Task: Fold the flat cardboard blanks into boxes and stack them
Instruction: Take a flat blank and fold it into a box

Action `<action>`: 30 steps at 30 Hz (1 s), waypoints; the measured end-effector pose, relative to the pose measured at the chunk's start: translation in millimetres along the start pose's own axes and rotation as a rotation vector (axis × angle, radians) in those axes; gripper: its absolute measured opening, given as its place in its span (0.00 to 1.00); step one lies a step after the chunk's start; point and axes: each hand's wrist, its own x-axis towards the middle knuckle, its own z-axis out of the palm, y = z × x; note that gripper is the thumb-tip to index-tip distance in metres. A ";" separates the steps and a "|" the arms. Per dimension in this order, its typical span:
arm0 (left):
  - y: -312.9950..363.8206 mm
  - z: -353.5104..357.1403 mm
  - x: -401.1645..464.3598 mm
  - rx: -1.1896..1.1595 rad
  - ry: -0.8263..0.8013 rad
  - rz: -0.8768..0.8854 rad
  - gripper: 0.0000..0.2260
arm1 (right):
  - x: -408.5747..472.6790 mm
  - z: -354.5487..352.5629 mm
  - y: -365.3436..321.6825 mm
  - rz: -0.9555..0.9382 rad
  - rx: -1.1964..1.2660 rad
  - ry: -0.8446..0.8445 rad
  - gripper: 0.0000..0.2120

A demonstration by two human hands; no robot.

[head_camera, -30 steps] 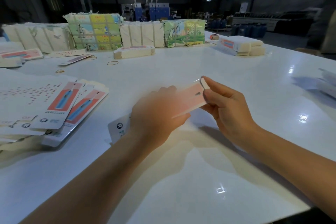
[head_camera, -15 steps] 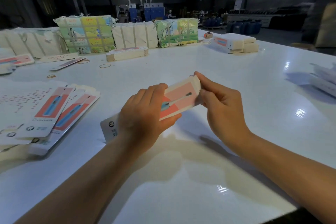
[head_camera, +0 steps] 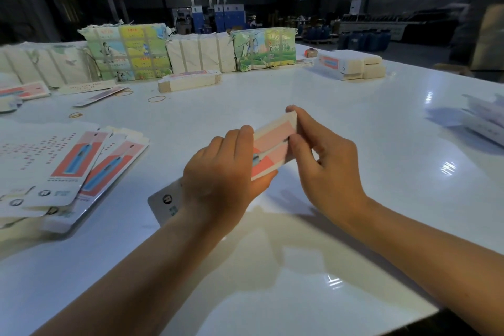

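Care lay in the left hand (head_camera: 218,180) gripping the box (head_camera: 272,144) steady at frame centre while right fingertips (head_camera: 293,142) pinched its end flap closed squarely.

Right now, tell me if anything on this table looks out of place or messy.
A few things. Loose rubber bands lie scattered on the white table at far left. The flat blanks at left are fanned askew rather than squared. The wrapped bundle at the back has torn paper on top. The box in both hands looks fine.
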 end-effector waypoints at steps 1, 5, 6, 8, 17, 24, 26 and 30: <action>0.0 -1.3 0.0 0.020 -0.006 0.010 0.22 | 1.1 -0.8 0.5 0.048 0.064 0.005 0.12; 3.6 -5.1 0.6 0.091 -0.046 0.040 0.22 | 4.0 -0.1 5.3 0.159 0.174 0.047 0.11; 5.6 -5.9 1.0 0.086 -0.054 0.029 0.23 | 2.9 1.1 6.2 0.146 0.143 0.045 0.10; 10.0 -7.0 1.1 0.083 -0.069 -0.004 0.23 | -0.2 3.5 8.5 0.101 0.066 0.055 0.12; 7.4 -6.8 2.6 -0.018 -0.140 -0.138 0.28 | 5.1 3.0 14.5 0.255 0.198 -0.031 0.12; 9.6 -9.2 3.4 -0.082 -0.160 -0.188 0.25 | -3.5 7.5 11.8 -0.033 0.020 0.002 0.12; 7.4 -11.3 3.1 -0.105 -0.172 -0.173 0.26 | -5.5 6.3 11.5 -0.056 0.028 0.005 0.12; -10.4 -14.7 0.6 -0.129 -0.213 -0.069 0.27 | -11.5 5.2 10.0 -0.075 0.028 -0.123 0.14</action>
